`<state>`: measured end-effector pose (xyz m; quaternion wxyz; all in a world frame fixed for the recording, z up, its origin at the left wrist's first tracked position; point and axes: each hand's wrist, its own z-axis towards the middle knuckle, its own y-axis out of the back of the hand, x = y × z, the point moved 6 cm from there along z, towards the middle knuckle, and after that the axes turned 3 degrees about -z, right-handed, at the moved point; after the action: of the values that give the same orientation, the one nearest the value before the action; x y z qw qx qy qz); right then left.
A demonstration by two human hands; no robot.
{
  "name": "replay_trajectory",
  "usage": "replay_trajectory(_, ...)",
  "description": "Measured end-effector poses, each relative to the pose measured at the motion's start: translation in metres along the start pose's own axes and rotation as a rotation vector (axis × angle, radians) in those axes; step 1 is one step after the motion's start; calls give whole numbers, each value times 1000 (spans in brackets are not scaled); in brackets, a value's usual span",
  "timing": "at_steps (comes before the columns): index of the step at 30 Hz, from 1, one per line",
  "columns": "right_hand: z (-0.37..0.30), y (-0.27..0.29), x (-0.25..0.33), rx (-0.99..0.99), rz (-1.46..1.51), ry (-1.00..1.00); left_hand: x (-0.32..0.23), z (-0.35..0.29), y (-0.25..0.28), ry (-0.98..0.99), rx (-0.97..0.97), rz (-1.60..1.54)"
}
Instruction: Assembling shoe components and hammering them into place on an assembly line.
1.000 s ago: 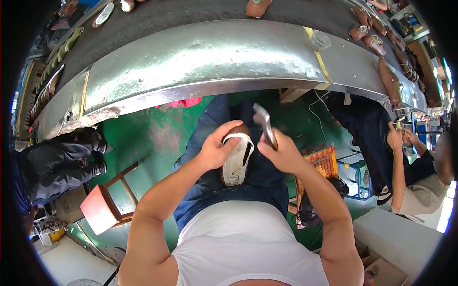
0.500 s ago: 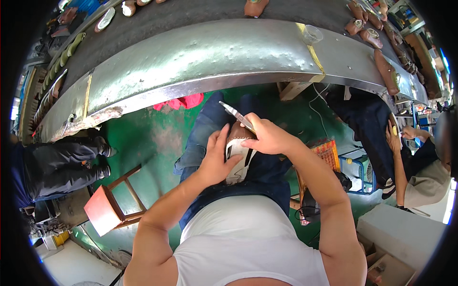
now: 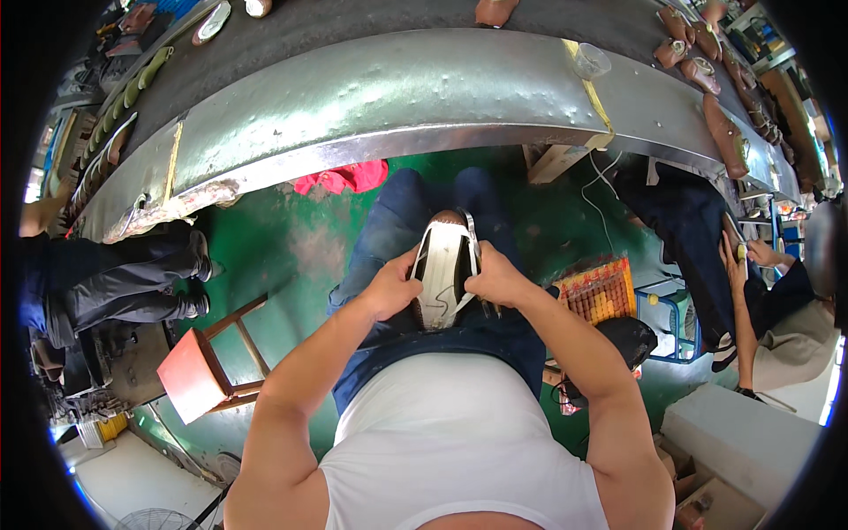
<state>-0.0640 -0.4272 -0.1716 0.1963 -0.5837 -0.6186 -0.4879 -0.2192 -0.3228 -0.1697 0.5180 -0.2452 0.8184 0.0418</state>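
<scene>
A partly made shoe (image 3: 438, 276) rests sole-side up on my lap, toe pointing away from me. It has a brown toe, a pale sole face and white lining edges standing up along both sides. My left hand (image 3: 394, 287) pinches the lining edge on the left side. On the opposite edge, the fingers of my right hand (image 3: 496, 278) are closed. A small piece of metal shows just below the right hand, mostly hidden, and I cannot make out what it is. Both hands are at about the same height beside the shoe.
Ahead runs a metal-edged workbench (image 3: 353, 93) with a dark top, carrying several brown shoes (image 3: 726, 137) and a clear cup (image 3: 590, 62). A red-seated stool (image 3: 194, 375) stands left. A beaded seat (image 3: 599, 291) is at right. Other people work on both sides.
The silver tool, held in my right hand across the toe before, has left that place. Both hands have come back toward me and now grip opposite edges of the shoe.
</scene>
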Motion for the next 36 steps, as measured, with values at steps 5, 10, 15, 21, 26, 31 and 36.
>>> replay_trajectory(5,-10,34,13,237,268,-182,-9,2,-17,40,114,-225)
replay_trajectory(10,-56,64,-39,59,646,-320,25,1,-25,57,-11,156)
replay_trajectory(15,-90,54,13,272,-437,-55,34,3,-27,-79,-5,149)
replay_trajectory(21,-72,51,33,164,-675,271,24,4,-35,-52,50,160)
replay_trajectory(26,-55,46,84,326,-1018,241,39,7,-36,-190,64,5)
replay_trajectory(31,-37,42,54,414,-996,306,0,-1,-52,-30,150,-705)
replay_trajectory(36,-42,30,21,79,-708,445,42,26,-26,143,-438,-434)
